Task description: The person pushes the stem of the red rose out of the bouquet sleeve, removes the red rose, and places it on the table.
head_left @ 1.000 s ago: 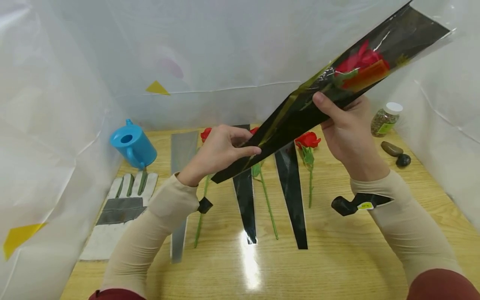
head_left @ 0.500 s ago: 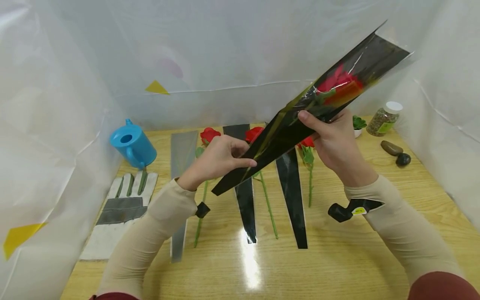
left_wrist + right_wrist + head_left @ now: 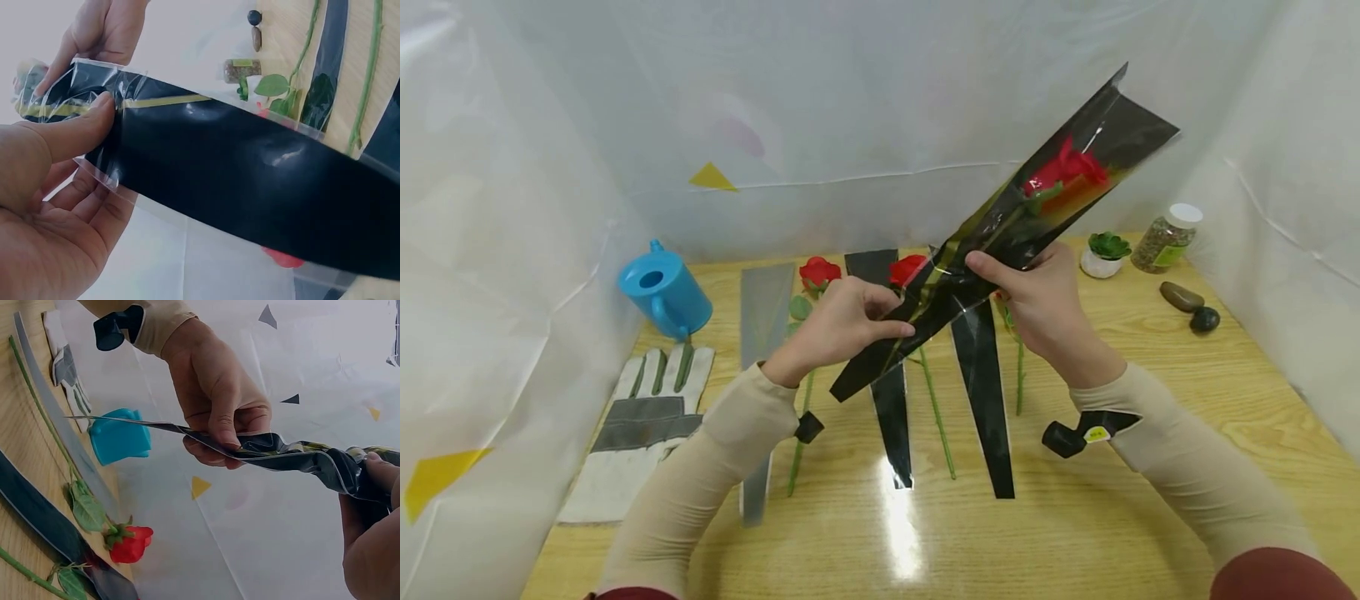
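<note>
Left hand (image 3: 838, 321): its fingers (image 3: 891, 329) are curling round the narrow lower end of the sleeve (image 3: 1000, 242), thumb pressing on top, pinching it.
Sleeve: a black and clear plastic cone, being held above the desk (image 3: 1075, 517), slanting up to the right.
Rose (image 3: 1063, 171): sitting inside the wide upper end of the sleeve.
Right hand (image 3: 1037, 300): its fingers (image 3: 992, 271) are gripping the sleeve's middle, thumb on the near face, the rest wrapping behind.
</note>
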